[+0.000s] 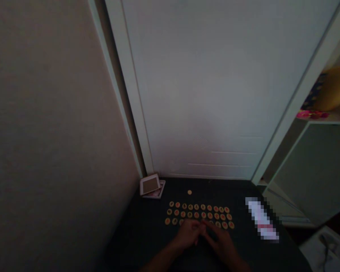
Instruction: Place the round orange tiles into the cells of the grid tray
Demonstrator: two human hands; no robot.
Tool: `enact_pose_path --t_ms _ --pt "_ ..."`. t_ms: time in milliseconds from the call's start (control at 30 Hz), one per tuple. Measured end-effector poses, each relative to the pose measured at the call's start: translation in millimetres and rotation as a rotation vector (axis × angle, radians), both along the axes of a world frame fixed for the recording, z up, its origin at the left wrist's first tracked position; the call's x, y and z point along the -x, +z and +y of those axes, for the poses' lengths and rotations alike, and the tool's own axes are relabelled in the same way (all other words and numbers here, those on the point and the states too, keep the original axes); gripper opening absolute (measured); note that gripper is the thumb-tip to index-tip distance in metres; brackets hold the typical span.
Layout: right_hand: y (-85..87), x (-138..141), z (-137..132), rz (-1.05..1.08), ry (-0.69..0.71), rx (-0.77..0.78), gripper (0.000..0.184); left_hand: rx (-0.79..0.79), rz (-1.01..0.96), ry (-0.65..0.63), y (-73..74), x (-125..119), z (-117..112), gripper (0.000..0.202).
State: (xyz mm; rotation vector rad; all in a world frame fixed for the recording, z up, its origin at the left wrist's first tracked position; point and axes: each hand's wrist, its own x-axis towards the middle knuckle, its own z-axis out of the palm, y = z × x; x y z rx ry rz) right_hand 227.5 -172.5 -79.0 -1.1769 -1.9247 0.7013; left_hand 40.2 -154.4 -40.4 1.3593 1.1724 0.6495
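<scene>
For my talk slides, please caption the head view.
Left hand and right hand close together by three rows of round pieces on a dark table; one lone disc lies beyond.

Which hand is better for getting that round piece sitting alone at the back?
Probably the left hand: it's nearly in line with the small, pale, round disc; the right hand sits farther right. Too dark to tell whether either holds something.

Left hand (187, 232) and right hand (221, 241) together at the fingers (200, 226), forearms (167, 255) aslant inward.
</scene>
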Motion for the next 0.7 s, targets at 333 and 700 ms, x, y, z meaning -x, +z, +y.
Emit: enact_pose_path --t_ms 333,700 --pt "56.1 -5 0 -0.073 0.29 0.101 0.036 0.026 -0.057 -0.107 -9.4 10 -6 0.049" --pt "62.8 -49 47 -0.167 0.208 0.145 0.035 0.162 -0.163 -0.024 -13.1 30 -17 0.06"
